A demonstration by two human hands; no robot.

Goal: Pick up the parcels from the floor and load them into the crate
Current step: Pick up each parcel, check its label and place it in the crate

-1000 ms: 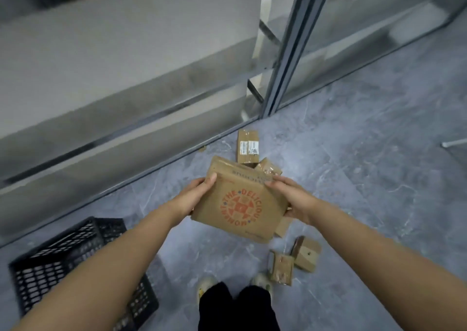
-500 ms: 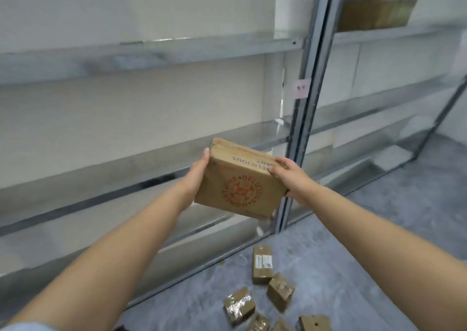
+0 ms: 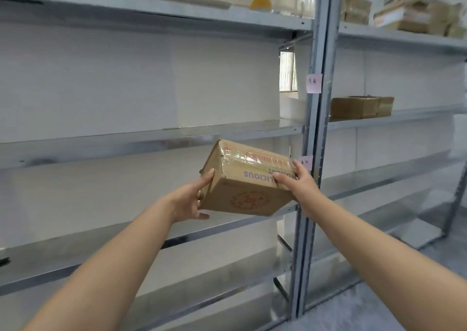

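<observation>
A brown cardboard parcel (image 3: pixel 246 181) with a red round logo, blue lettering and clear tape on top is held up in front of the metal shelving. My left hand (image 3: pixel 193 200) grips its left end, thumb below and fingers along the side. My right hand (image 3: pixel 297 183) clasps its right end, fingers over the front face. The parcel is tilted, hovering level with a shelf (image 3: pixel 151 232). The crate and the floor parcels are out of view.
Grey metal shelving fills the view, with an upright post (image 3: pixel 312 138) right behind the parcel. Brown boxes (image 3: pixel 361 107) sit on a right-hand shelf, more cartons (image 3: pixel 417 15) on the top right shelf. Grey floor (image 3: pixel 379 305) shows at the lower right.
The view has swung up from the floor to the shelves. Both hands have lifted the parcel higher and tipped it, so its taped top now shows. The crate and floor parcels have left the frame.
</observation>
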